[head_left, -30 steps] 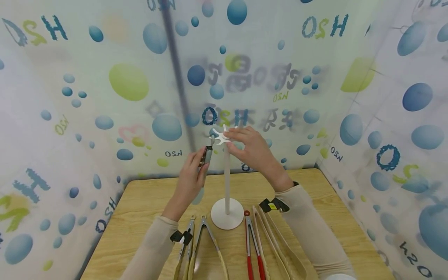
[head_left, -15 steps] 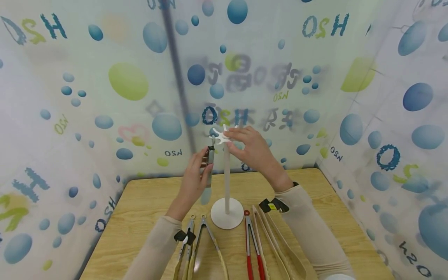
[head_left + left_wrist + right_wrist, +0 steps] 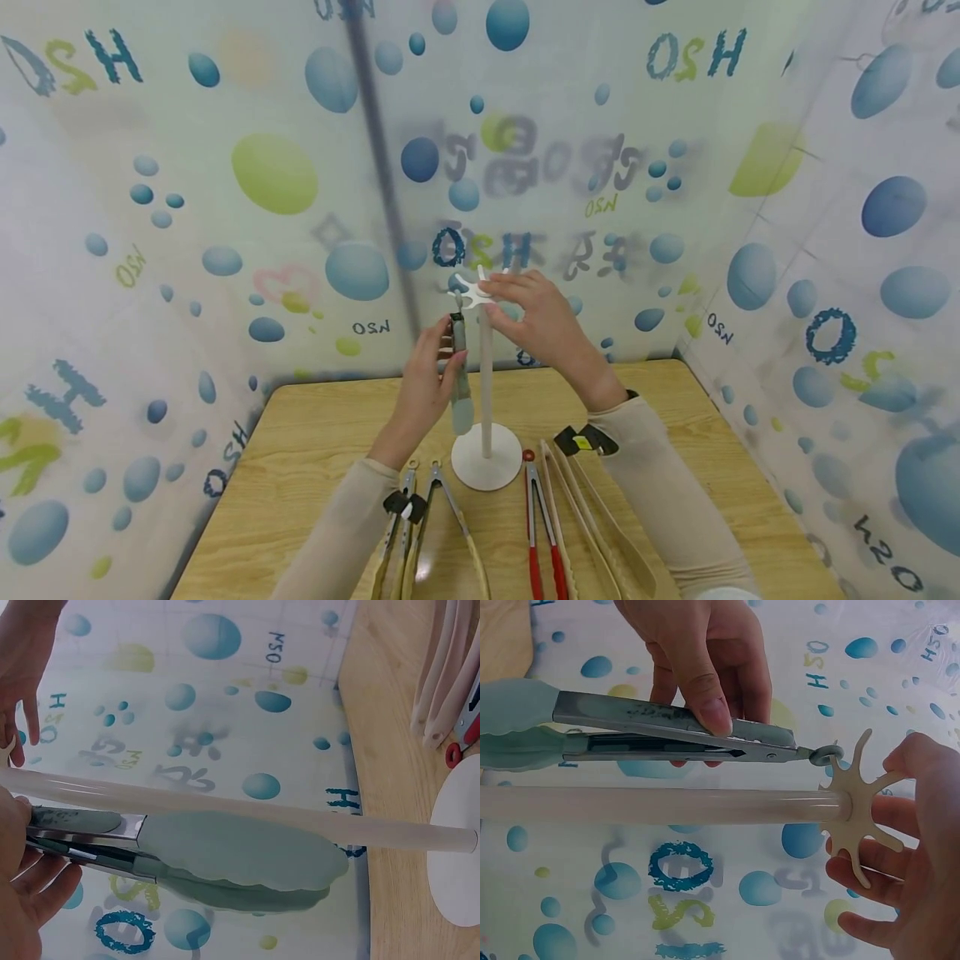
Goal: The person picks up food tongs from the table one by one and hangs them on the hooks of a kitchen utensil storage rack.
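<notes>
A white stand (image 3: 487,383) rises from a round base to a ring of curved hooks (image 3: 859,787). My left hand (image 3: 429,371) grips a pair of tongs (image 3: 675,727) with metal arms and grey-green scalloped tips, which point down alongside the pole. The tongs' small hanging loop (image 3: 825,755) overlaps a hook's tip in the right wrist view. At the top of the stand my right hand (image 3: 542,321) holds the hooks, fingers over the hub and thumb below. Part of the tongs' handle is hidden behind my left fingers.
On the wooden table (image 3: 330,433), left of the base, lie two pairs of tongs with yellowish tips, one spread wide (image 3: 456,508). To the right are red-tipped tongs (image 3: 535,571) and long beige tongs (image 3: 587,515). A white round object (image 3: 726,593) shows at the bottom edge. Patterned curtains surround the table.
My left hand has moved right with the tongs, bringing them closer to the pole and more upright. The right hand has stayed on the hooks.
</notes>
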`<state>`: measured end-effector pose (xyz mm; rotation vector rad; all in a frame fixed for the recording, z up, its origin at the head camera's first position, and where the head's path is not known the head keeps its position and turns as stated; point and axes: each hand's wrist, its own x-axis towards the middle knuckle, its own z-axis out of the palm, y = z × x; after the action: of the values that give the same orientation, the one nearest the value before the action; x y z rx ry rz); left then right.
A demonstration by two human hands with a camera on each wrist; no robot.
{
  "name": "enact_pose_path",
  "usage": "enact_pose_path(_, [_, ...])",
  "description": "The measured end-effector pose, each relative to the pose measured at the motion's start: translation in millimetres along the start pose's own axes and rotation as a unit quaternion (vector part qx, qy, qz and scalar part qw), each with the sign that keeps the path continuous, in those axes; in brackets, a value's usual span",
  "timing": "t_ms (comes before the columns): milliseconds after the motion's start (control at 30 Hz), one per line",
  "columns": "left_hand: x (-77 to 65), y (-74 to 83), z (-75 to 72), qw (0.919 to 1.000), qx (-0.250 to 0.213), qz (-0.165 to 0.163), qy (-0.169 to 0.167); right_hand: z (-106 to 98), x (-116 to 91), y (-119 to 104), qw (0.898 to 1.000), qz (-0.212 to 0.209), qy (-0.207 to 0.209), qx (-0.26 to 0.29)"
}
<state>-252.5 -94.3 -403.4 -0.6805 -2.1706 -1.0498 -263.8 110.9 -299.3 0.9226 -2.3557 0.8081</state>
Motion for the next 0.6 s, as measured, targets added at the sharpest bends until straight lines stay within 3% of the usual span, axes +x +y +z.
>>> enact_pose_path(300, [2.5, 1.9, 0.8, 0.9994, -0.006, -0.035, 0.002, 0.0, 0.2, 1.2, 1.0, -0.002, -0.002, -0.012])
enact_pose_path(600, [2.0, 0.0, 3.8, 0.9988, -0.011, -0.047, -0.005, 0.3, -0.4, 0.7, 1.0, -0.005, 0.0, -0.011])
